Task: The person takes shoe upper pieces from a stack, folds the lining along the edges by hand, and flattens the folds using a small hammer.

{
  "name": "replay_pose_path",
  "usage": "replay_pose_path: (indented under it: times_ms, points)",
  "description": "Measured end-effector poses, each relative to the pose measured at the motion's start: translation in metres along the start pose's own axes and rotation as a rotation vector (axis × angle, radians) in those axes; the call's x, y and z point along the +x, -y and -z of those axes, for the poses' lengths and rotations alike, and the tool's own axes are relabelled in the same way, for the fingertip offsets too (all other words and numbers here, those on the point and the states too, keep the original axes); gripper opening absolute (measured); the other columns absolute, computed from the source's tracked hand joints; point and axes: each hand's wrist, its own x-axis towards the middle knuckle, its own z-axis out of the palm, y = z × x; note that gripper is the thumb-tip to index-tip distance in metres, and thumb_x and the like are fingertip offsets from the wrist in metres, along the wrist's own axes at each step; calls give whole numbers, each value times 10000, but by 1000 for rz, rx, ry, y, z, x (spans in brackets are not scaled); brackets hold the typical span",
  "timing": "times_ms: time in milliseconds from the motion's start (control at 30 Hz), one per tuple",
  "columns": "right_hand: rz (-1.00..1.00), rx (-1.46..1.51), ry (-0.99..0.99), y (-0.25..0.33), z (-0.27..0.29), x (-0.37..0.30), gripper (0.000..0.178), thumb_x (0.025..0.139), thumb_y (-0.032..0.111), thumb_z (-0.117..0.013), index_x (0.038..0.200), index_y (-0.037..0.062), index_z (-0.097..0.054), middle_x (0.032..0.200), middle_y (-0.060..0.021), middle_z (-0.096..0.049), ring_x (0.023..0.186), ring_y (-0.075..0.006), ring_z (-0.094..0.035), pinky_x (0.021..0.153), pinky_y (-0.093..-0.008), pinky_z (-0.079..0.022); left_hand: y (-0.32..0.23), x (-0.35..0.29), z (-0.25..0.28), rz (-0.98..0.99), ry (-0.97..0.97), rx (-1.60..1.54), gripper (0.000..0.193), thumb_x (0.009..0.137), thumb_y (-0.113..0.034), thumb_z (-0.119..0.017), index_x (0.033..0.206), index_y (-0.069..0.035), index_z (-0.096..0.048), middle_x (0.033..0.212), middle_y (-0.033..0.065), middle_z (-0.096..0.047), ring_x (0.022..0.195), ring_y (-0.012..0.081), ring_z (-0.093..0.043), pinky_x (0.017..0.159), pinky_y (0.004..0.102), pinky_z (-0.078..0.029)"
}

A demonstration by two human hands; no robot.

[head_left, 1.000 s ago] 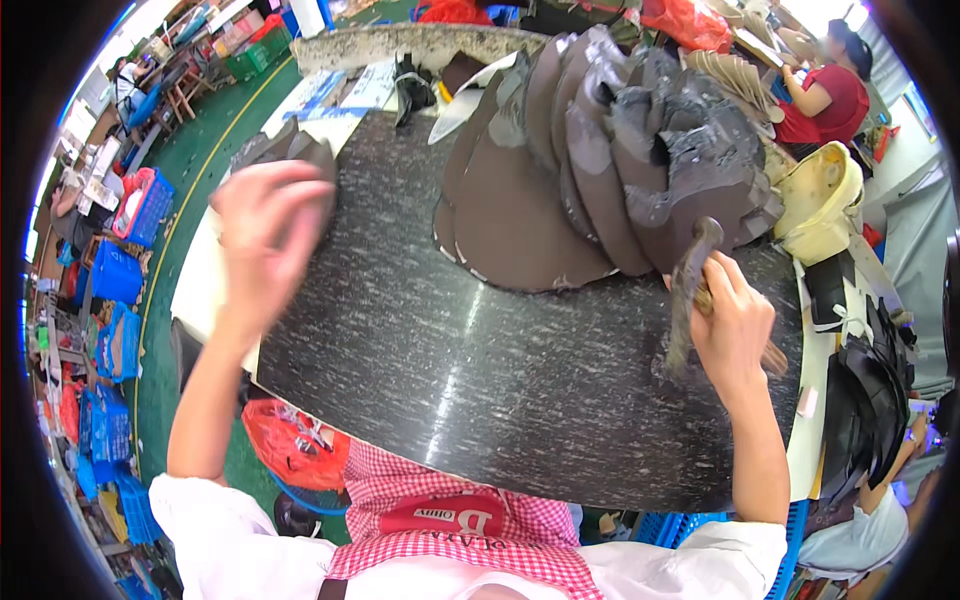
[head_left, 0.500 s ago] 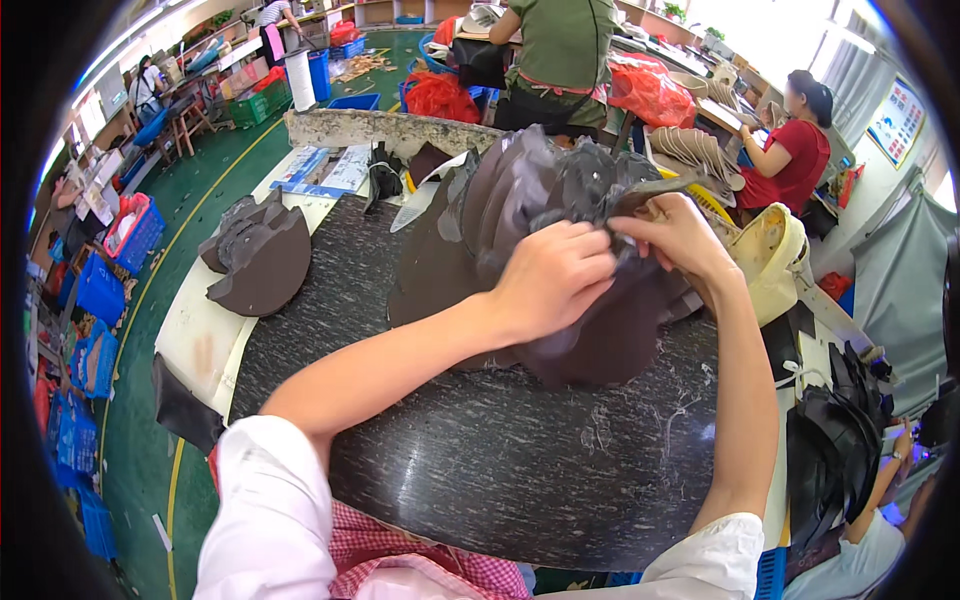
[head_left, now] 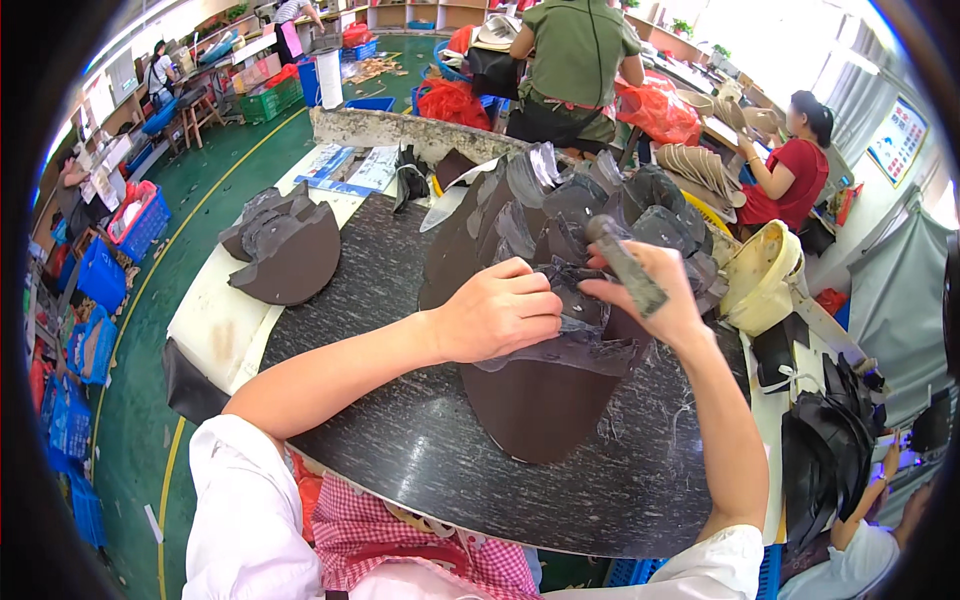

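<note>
The left hand (head_left: 505, 312) pinches a brown piece (head_left: 540, 410) over the speckled black desk (head_left: 410, 450); the right hand (head_left: 668, 292), close by, grips a hammer (head_left: 632, 272). Blue baskets (head_left: 97, 345) line the green floor (head_left: 140, 440).

Our two bare hands (head_left: 505, 312) (head_left: 678, 295), one grey-headed hammer (head_left: 628, 272), one black speckled table (head_left: 400, 440), two heaps of rounded dark brown pieces (head_left: 560, 238) (head_left: 295, 260), toward its far edge and left edge, one cream plastic bucket (head_left: 762, 285) by its right edge

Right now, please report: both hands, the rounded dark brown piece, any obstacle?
Left hand curled at rounded brown piece, grip unclear. Right hand holding worn grey hammer. Heap of dark flat pieces close beyond.
</note>
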Motion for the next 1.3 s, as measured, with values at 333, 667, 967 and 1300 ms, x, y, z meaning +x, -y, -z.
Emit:
replay_pose_path:
  times_ms: [333, 667, 967, 1300]
  points:
    - [5, -98, 2, -13, -36, 10, 194, 774, 97, -771, 934, 11, -702, 787, -147, -672, 692, -282, -662, 648, -362, -498, -36, 6, 13, -120, -28, -163, 91, 813, -157, -672, 847, -78, -643, 869, 34, -627, 792, 181, -609, 740, 323, -504]
    - [156, -320, -121, 22, -2, -21, 266, 729, 33, -731, 988, 46, -671, 882, -155, -678, 772, -326, -688, 678, -362, -522, -110, -70, 94, 1119, 395, -1052, 228, 873, -103, -739, 1084, -25, -704, 1019, 73, -669, 742, 115, -636, 614, 257, -501]
    - [20, 246, 498, 137, -31, -115, 383, 761, 185, -710, 1102, 21, -648, 811, -101, -643, 613, -230, -660, 547, -303, -502, -106, -100, 79, 650, 393, -547, 369, 791, -138, -732, 1136, -32, -650, 994, 99, -605, 921, 302, -617, 772, 401, -518]
    - [164, -100, 450, 157, -47, -154, 448, 728, 103, -683, 1165, 7, -651, 650, 8, -435, 486, -106, -497, 450, -275, -384, -74, -73, 49, 587, 672, -907, 182, 793, -86, -724, 968, -41, -700, 920, 79, -632, 901, 296, -621, 819, 417, -499]
